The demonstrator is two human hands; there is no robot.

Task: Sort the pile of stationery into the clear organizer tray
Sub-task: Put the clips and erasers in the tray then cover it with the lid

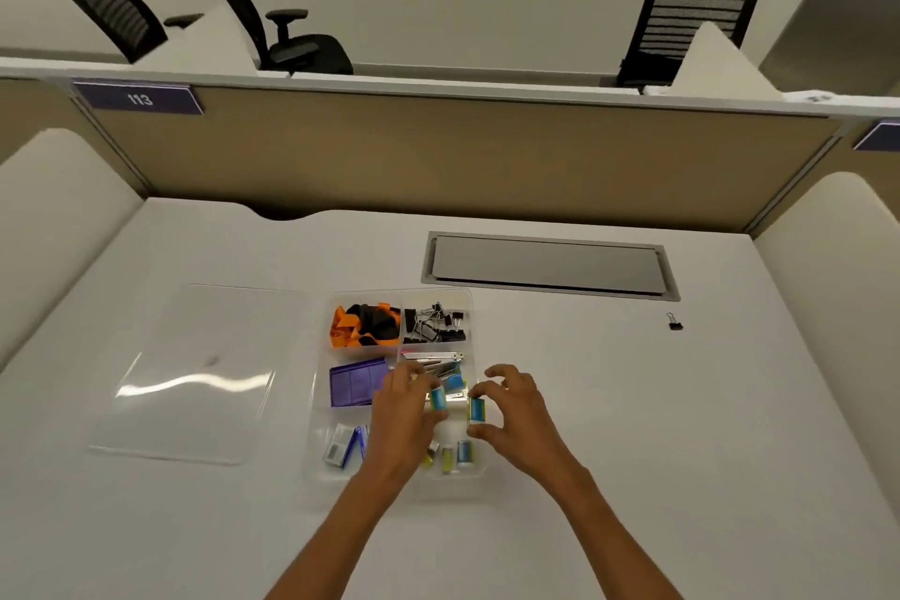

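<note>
The clear organizer tray (321, 409) lies on the white desk, split into several compartments. My left hand (404, 409) hovers over its middle right part, pinching a small blue box (438, 400). My right hand (516, 409) is at the tray's right edge, pinching a second small blue box (476, 409) between thumb and fingers. The back compartments hold orange and black items (363, 324) and black binder clips (436, 326). A purple pad (355, 382) sits mid left. White and blue boxes (343, 446) lie front left, and small boxes (455, 453) front right.
The clear tray lid (195, 375) lies flat to the tray's left. A lone black binder clip (674, 322) sits on the desk at far right. A grey cable hatch (545, 266) is set into the desk behind the tray. A tan partition (462, 156) closes off the back.
</note>
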